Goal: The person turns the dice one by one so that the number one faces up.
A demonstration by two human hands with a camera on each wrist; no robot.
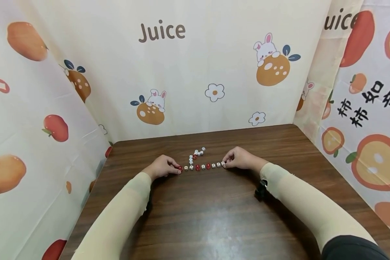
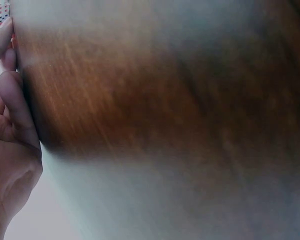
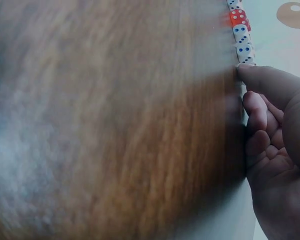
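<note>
Already a row of dice (image 1: 203, 167) stands, left hand (image 1: 164, 166) and right hand (image 1: 242, 158) pinching its ends; scattered dice (image 1: 194, 156) behind seem left to add.

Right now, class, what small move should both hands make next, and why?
I'd probably ease the left hand and right hand slightly toward each other: they pinch the red end die and white end die of the dice row, where small gaps show that this could close.
</note>
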